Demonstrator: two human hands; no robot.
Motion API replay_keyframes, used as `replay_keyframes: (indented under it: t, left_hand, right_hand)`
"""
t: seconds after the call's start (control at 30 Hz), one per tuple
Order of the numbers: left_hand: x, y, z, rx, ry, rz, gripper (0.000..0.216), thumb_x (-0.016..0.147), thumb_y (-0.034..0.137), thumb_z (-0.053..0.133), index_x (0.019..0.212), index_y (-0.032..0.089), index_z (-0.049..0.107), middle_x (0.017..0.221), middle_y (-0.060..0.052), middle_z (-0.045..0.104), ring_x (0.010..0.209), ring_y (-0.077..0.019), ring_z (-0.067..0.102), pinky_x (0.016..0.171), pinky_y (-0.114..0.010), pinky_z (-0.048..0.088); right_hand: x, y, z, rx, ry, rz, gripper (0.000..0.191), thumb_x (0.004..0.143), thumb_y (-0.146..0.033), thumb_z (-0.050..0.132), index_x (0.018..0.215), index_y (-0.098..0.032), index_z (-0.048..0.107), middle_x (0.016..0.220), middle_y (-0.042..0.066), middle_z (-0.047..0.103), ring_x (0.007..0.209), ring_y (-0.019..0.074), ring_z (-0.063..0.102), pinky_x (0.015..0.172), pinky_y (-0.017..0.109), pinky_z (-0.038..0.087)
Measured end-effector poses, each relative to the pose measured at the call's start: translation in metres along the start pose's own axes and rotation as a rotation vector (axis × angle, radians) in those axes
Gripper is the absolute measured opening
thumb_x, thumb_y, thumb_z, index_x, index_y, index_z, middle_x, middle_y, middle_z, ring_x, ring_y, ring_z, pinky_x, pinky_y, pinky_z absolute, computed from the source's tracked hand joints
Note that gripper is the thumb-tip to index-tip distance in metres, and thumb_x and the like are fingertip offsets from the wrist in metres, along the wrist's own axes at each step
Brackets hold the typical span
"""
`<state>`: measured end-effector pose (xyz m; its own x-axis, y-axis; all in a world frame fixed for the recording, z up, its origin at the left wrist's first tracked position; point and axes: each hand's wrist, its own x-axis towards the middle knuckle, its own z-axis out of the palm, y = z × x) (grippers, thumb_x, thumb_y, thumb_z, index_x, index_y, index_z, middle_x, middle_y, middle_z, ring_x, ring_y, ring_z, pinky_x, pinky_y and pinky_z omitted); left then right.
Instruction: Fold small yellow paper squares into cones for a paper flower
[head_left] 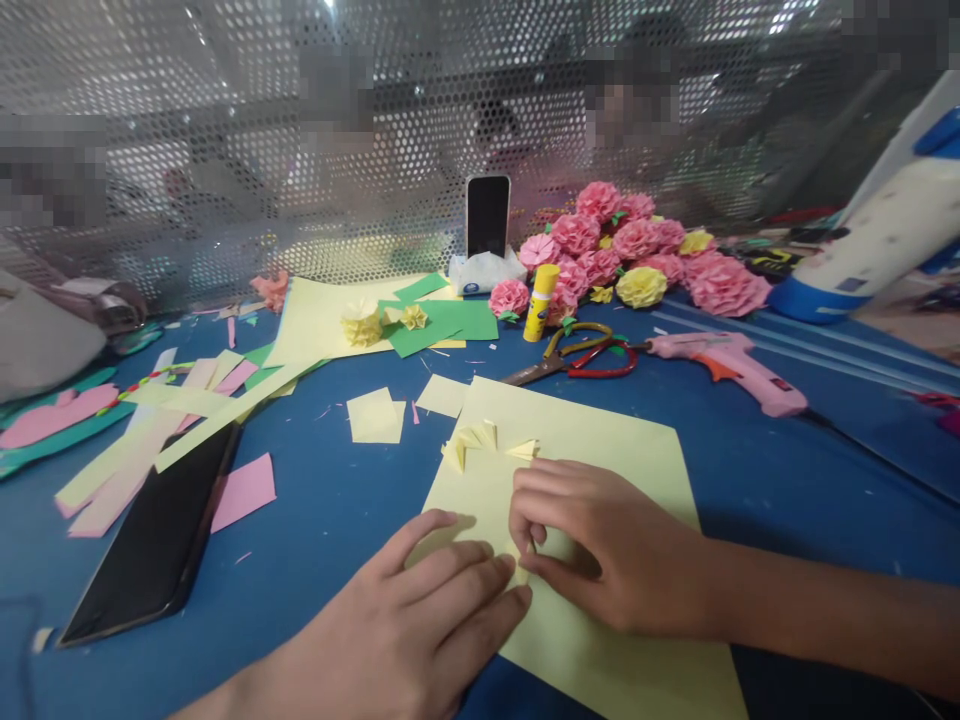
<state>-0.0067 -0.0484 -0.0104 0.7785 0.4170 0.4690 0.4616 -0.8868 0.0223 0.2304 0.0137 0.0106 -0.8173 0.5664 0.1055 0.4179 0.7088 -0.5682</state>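
Observation:
A pale yellow paper sheet [600, 440] lies on the blue table in front of me. My left hand [420, 620] lies flat on the sheet's near left corner, fingers stretched out and pressing it down. My right hand [607, 555] rests on the sheet with fingers curled, thumb and forefinger pinching a small piece of yellow paper I can barely see. Three small folded yellow pieces [480, 440] sit on the sheet just beyond my fingers.
A black phone [157, 540] lies at the left among yellow and pink paper strips [150, 440]. Farther back are scissors [577, 362], a pink glue gun [727, 365], a glue stick [541, 302], pink and yellow paper flowers [637, 255], a propped phone [487, 215] and a perforated metal screen.

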Motion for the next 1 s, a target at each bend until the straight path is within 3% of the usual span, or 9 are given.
replay_keyframes:
  t: [0.33,0.53,0.77,1.0]
  left_hand:
    - [0.0091,0.0047,-0.0060,0.063,0.014,-0.004,0.027,0.102,0.016,0.047,0.117,0.013,0.069,0.113,-0.003,0.074,0.109,-0.0146,0.064,0.124,-0.038,0.017]
    - [0.0075,0.0073,-0.0069,0.164,-0.029,0.033,0.031,0.105,0.020,0.043,0.121,0.021,0.069,0.114,0.000,0.074,0.111,-0.0146,0.065,0.125,-0.040,0.013]
    - [0.0034,0.0089,-0.0066,0.260,-0.042,0.102,0.034,0.104,0.016,0.040,0.124,0.014,0.068,0.115,-0.002,0.073,0.111,-0.0173,0.064,0.126,-0.045,0.008]
    - [0.0048,0.0106,-0.0053,0.193,-0.018,0.022,0.032,0.105,0.017,0.041,0.120,0.018,0.070,0.115,0.000,0.074,0.111,-0.0153,0.064,0.126,-0.042,0.011]
  right_hand:
    - [-0.0015,0.0012,0.0010,-0.005,0.018,-0.015,0.012,0.082,-0.010,0.059,0.083,-0.019,0.051,0.084,-0.002,0.056,0.078,0.0149,0.048,0.072,0.030,0.033]
    - [-0.0025,0.0012,0.0026,-0.012,0.016,-0.015,0.011,0.082,-0.010,0.059,0.082,-0.018,0.051,0.084,-0.001,0.056,0.079,0.0151,0.048,0.072,0.030,0.032]
    - [0.0001,0.0019,0.0017,-0.017,0.020,-0.021,0.009,0.083,-0.011,0.058,0.083,-0.018,0.051,0.084,-0.002,0.055,0.078,0.0146,0.047,0.071,0.030,0.033]
    - [-0.0008,0.0004,0.0013,-0.023,0.015,-0.026,0.008,0.083,-0.011,0.057,0.082,-0.018,0.052,0.084,-0.001,0.057,0.077,0.0147,0.048,0.071,0.031,0.033]
